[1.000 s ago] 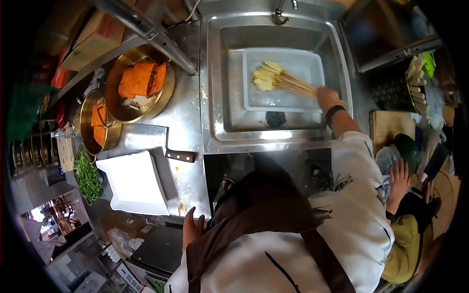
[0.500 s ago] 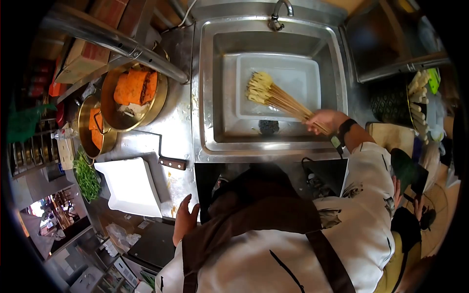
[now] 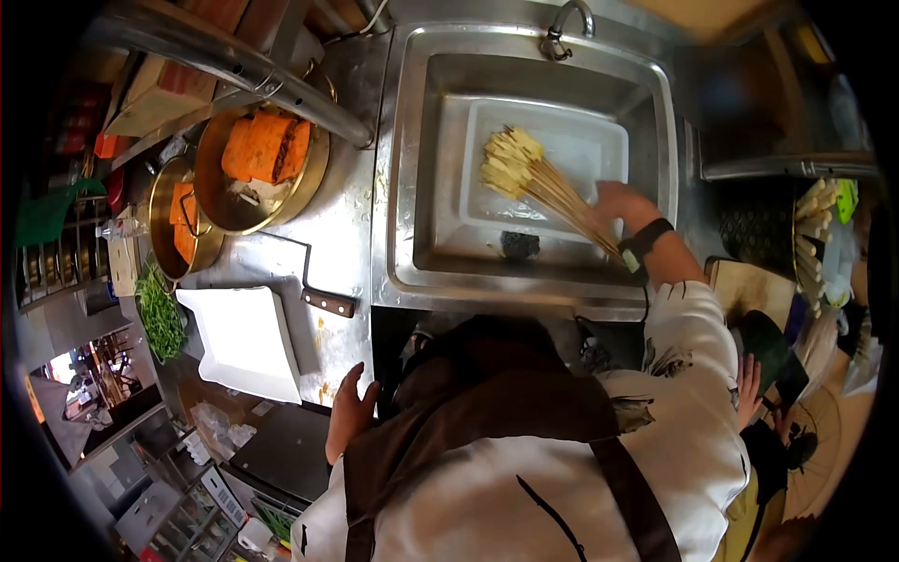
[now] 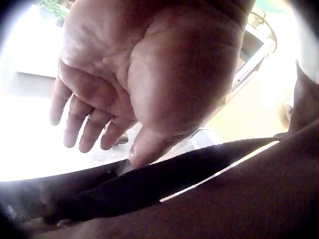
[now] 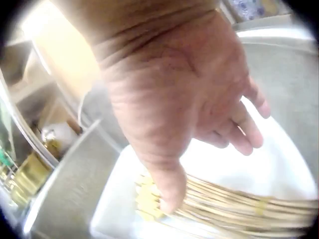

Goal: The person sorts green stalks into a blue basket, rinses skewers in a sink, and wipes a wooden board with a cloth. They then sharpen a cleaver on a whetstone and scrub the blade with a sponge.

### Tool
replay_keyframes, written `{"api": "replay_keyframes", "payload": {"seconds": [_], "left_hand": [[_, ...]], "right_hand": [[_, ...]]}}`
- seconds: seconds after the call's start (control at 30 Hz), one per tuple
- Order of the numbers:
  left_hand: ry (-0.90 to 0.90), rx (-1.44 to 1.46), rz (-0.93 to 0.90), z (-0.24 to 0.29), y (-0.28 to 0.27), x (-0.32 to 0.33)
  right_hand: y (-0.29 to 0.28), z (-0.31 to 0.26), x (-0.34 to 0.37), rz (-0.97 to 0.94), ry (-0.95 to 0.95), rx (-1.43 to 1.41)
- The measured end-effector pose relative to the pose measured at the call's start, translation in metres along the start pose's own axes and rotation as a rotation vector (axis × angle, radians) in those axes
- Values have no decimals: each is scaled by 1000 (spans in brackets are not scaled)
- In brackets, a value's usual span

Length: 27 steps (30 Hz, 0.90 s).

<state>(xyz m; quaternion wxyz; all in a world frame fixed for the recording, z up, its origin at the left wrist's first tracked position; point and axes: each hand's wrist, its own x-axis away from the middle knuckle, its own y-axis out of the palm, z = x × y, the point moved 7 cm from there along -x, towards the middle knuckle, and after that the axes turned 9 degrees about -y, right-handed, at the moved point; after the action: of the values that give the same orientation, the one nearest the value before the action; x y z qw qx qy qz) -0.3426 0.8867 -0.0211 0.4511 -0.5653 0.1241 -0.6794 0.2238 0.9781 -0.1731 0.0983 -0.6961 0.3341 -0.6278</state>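
A bundle of wooden skewers (image 3: 565, 199), with pale yellow food pieces on its far ends, lies slanted across a translucent white tub (image 3: 595, 136) in the steel sink (image 3: 449, 77). My right hand (image 3: 629, 206) is beside the bare stick ends, blurred in the head view. In the right wrist view that hand (image 5: 174, 94) has its fingers loosely extended over the tub, and its thumb overlaps the sticks (image 5: 224, 204). My left hand (image 3: 350, 412) hangs by the counter's front edge, holding nothing; its fingers (image 4: 72, 122) are relaxed in the left wrist view.
Left of the sink are a cleaver (image 3: 328, 302), a white tray (image 3: 234, 342), and two brass pans (image 3: 323, 173) with orange blocks. A dark scouring pad (image 3: 520, 245) lies in the sink below a faucet (image 3: 556, 47). Another person's hand (image 3: 747, 389) shows at right.
The right hand gripped the stick ends in both earlier frames, drawing the bundle toward the near right. Now its fingers have come off the sticks. The left hand stays by the counter.
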Motion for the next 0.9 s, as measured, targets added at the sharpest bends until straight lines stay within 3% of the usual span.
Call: {"api": "replay_keyframes", "payload": {"seconds": [0.07, 0.13, 0.2, 0.3, 0.5, 0.57, 0.6, 0.67, 0.73, 0.8, 0.9], "left_hand": [[4, -16, 0, 3, 0, 1], [-12, -20, -14, 4, 1, 1], [-16, 4, 8, 9, -3, 3], [-24, 38, 40, 3, -6, 5], [-120, 82, 59, -19, -4, 24], [-149, 91, 56, -30, 2, 22], [-151, 72, 37, -32, 4, 25], [-151, 59, 28, -24, 1, 22], [-94, 131, 94, -23, -7, 22], [-79, 91, 98, -32, -8, 20], [-40, 52, 81, -50, -6, 13]], "right_hand": [[-55, -39, 12, 650, -120, -217], [-96, -60, 4, 1043, -247, -252], [-139, -88, 11, 1371, -302, -261], [-175, -104, 0, 1567, -216, -263], [-177, -103, -27, 1538, -200, -319], [-167, -120, -39, 1373, -377, 49], [-156, -127, -43, 1248, -407, 217], [-126, -139, -44, 797, -365, 287], [-80, -142, -35, 345, -495, -130], [-39, -139, -13, 302, -625, -145], [0, -121, 46, 456, -504, -222]]}}
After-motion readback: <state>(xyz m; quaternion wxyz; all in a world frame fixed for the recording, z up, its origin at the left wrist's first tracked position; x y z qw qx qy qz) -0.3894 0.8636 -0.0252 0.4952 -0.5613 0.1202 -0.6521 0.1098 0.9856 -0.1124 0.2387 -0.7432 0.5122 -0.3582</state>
